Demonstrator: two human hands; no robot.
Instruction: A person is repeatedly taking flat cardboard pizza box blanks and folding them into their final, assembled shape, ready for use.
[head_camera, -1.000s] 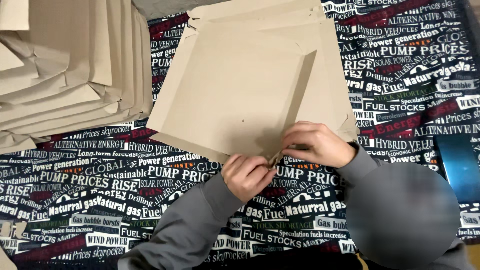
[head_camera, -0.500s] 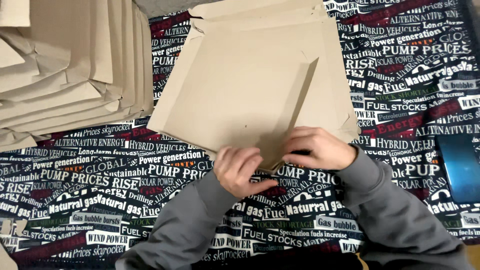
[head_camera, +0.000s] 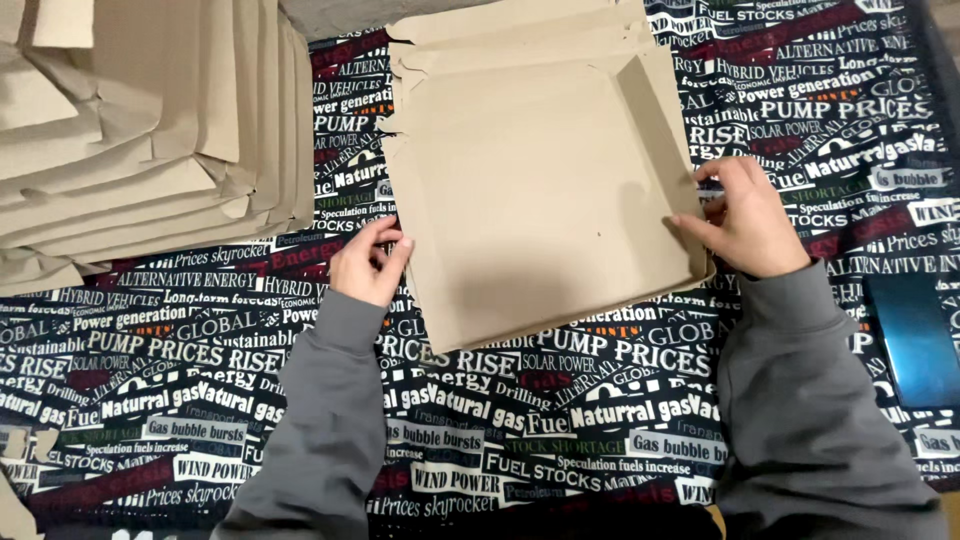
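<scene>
Cardboard tray (head_camera: 540, 190) is being steadied: my right hand (head_camera: 745, 215) pinching its raised wall, left hand (head_camera: 368, 262) fingers curled beside its flat edge, which is risking buckling.

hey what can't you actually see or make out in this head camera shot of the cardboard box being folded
- Cardboard box: far flap cut by the top edge.
- Right hand: its fingertips hidden behind the box's raised wall.
- Stack of flat cardboard: runs off the left and top edges, count unclear.
- Blue object: partly cut by the right edge, kind unclear.
</scene>
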